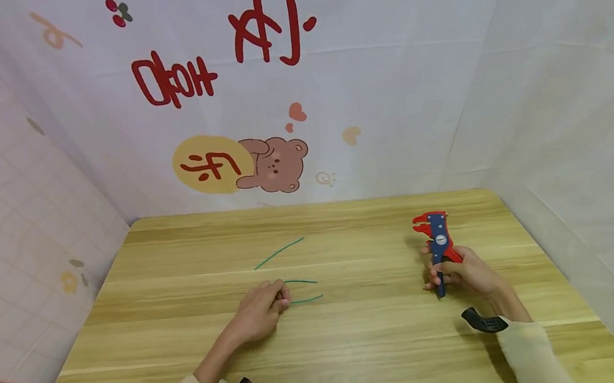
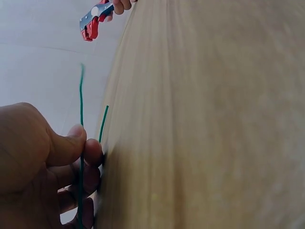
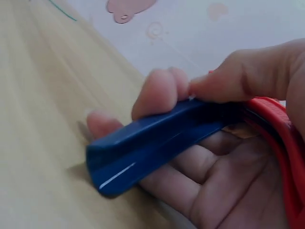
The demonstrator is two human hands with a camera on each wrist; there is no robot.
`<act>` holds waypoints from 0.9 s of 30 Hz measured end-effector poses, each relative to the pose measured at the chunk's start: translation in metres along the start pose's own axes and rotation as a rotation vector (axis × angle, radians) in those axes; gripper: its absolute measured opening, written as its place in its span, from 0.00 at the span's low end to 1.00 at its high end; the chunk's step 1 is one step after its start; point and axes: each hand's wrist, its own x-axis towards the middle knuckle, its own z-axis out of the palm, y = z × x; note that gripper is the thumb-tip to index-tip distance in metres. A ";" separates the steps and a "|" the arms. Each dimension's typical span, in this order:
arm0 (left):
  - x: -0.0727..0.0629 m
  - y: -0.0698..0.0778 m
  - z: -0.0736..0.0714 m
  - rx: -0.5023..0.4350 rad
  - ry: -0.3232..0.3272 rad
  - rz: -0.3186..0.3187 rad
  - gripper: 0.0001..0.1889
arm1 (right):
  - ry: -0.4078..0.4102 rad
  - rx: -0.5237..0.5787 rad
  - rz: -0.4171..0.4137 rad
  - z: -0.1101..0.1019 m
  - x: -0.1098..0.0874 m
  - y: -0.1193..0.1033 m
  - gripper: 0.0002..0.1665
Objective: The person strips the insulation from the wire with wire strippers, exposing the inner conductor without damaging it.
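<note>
Green wire (image 2: 81, 105) in left hand (image 1: 262, 310), blue-red stripper (image 1: 440, 238) in right hand (image 1: 471, 271)

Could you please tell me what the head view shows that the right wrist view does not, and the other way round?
Only the head view: the left hand gripping green wire, the yellow disc on the back wall, and the white badge on the red-and-blue tool.

Only the right wrist view: the hollow inside of the tool's blue handle and the palm of the right hand.

Both: the right hand holding that tool, the wooden table, some green wire, and the printed bear, mostly cut off in the right wrist view.
</note>
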 end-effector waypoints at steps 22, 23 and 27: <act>0.003 -0.008 -0.001 -0.196 0.023 0.031 0.04 | 0.118 -0.101 0.049 0.041 0.028 0.004 0.31; 0.003 -0.008 -0.001 -0.208 0.024 0.029 0.04 | 0.124 -0.103 0.056 0.043 0.029 0.004 0.31; 0.004 -0.008 0.000 -0.252 0.032 0.014 0.05 | 0.142 -0.105 0.082 0.050 0.033 0.004 0.29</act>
